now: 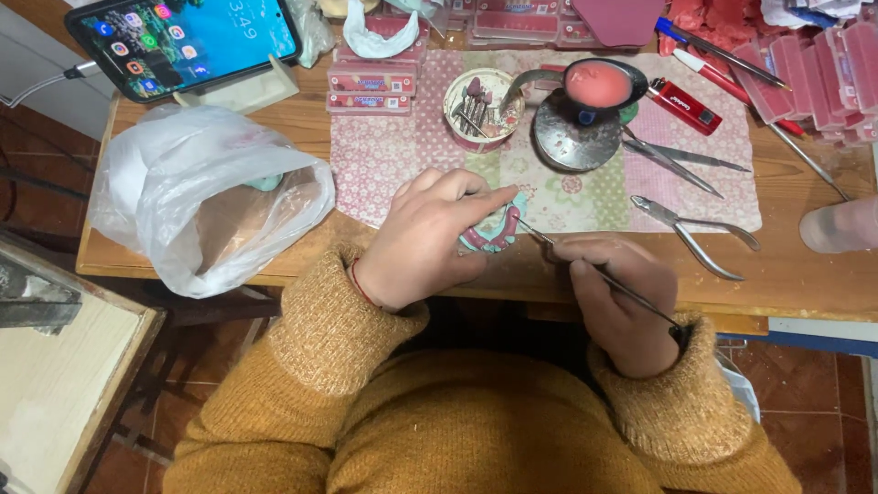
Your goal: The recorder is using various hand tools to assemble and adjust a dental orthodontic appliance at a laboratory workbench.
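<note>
Pink flat boxes (372,80) stacked top-centre | your left hand (425,240) grips pink-teal dental model (494,230) | right hand (615,297) pinches thin metal tool (599,276), tip up-left.

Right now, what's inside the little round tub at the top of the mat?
The round tub holds a bunch of thin metal sticks with small pinkish and grey tips, standing up and leaning. What lies at the bottom is hidden beneath them.

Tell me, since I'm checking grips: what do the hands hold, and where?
Left hand grips the pink-and-teal dental model across its top; right hand holds a thin metal tool mid-shaft.
</note>
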